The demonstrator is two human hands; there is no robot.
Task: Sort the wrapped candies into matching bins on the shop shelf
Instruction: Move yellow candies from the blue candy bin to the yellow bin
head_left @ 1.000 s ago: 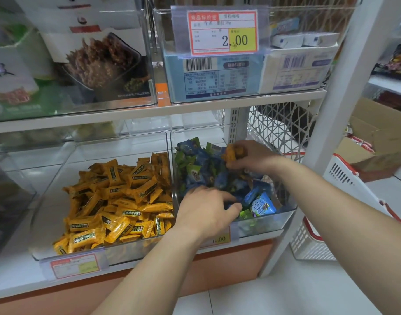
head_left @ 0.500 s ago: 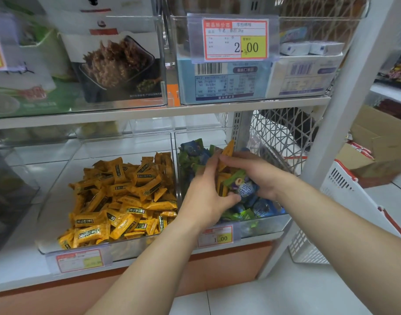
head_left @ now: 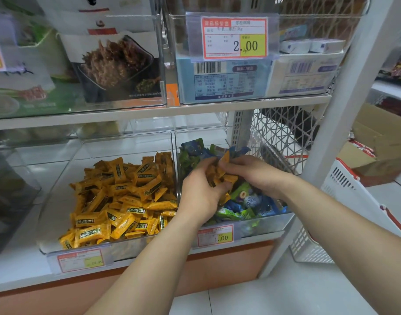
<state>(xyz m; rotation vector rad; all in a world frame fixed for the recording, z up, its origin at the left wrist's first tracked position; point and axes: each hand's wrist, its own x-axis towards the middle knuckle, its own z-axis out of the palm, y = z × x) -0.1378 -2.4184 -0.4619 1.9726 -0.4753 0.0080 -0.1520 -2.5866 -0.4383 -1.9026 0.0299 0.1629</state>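
orange candies (head_left: 220, 176) bunched over the blue-green bin (head_left: 270, 221)
left hand (head_left: 198, 196) and right hand (head_left: 257, 176) both clamped on them, close together

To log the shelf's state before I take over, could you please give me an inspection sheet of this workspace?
Surface: white shelf carrying two clear bins side by side.
Job's things: left bin holds yellow candies; right bin holds blue and green candies; stray yellow candies held above the right bin.
Clutter: price tag clipped to the right bin's front.
Hands: left hand grips the stray yellow candies; right hand pinches the same bunch.
Cables: nothing seen.
Surroundings: snack packets and boxes on the upper shelf; white basket and cardboard box at right.
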